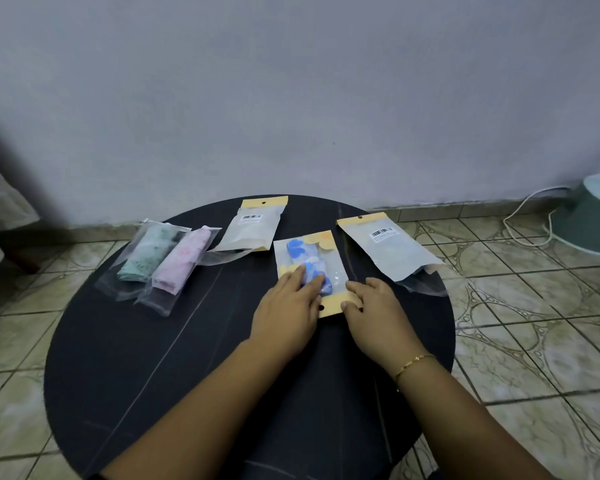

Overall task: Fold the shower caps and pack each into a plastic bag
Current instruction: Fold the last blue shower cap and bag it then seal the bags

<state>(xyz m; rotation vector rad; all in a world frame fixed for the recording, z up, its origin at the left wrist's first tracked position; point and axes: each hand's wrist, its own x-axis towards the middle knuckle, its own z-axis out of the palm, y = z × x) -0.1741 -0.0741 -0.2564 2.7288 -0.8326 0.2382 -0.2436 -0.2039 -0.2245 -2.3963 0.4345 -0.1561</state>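
A folded blue-and-white shower cap [307, 263] lies inside a clear plastic bag [329, 261] with a yellow header, in the middle of the round black table [153, 358]. My left hand [286, 308] lies flat on the bag, its straight fingers pressing on the cap. My right hand [371, 306] rests at the bag's near right corner, with the fingers curled onto the yellow header strip. At the table's left, a folded green cap [146, 252] and a folded pink cap [182, 261] each sit in a clear bag.
Two flat bags with barcode labels lie face down: one at the back [250, 225], one at the right [388, 249] overhanging the table edge. Tiled floor surrounds the table. A pale green fan base [589, 216] and white cable [520, 220] sit at far right by the wall.
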